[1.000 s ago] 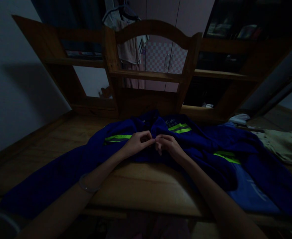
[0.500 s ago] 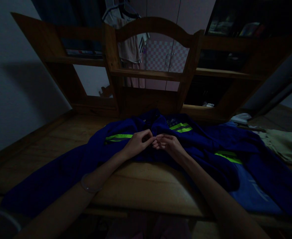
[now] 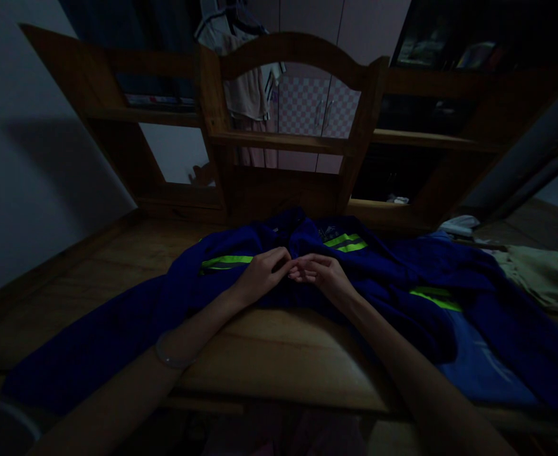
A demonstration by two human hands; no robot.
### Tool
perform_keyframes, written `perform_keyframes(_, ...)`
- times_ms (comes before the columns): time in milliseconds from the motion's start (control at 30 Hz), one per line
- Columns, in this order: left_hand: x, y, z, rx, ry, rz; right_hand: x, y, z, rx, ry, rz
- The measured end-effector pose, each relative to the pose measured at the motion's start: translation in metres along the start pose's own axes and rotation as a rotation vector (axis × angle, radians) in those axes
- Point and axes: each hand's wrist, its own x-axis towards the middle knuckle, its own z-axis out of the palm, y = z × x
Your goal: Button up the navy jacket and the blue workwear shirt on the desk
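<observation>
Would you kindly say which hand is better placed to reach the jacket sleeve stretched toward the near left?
Probably left: the left hand lies nearer the sleeve; the right hand, beyond it on the jacket, would have to cross over.

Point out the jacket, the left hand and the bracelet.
jacket (image 3: 383, 269), head view, on the plain blue cloth of its front.
left hand (image 3: 259, 277), head view, on the back of the hand.
bracelet (image 3: 169, 360), head view, on the band at the wrist.
</observation>
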Motion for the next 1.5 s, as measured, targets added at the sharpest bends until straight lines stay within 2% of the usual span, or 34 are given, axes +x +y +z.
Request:
perform_keyframes(133, -0.0011, -0.0031, 0.0014, 0.074, 0.060, 0.077, -0.0017, -0.0022, 0.0036, -0.054, 0.017, -0.068)
perform_keyframes(267, -0.0018, -0.0031, 0.0003, 0.108, 0.042, 0.114, -0.0027, -0.0032, 0.0064, -0.073, 0.018, -0.114)
perform_keyframes(633, -0.0015, 0.0021, -0.0037, 0.084, -0.001, 0.116, -0.0026, -0.0045, 0.0085, -0.115, 0.061, -0.111)
perform_keyframes(1500, -0.0008, 0.0013, -0.0004, 0.015, 0.037, 0.075, -0.0029, -0.0050, 0.0083, -0.137, 0.074, -0.102)
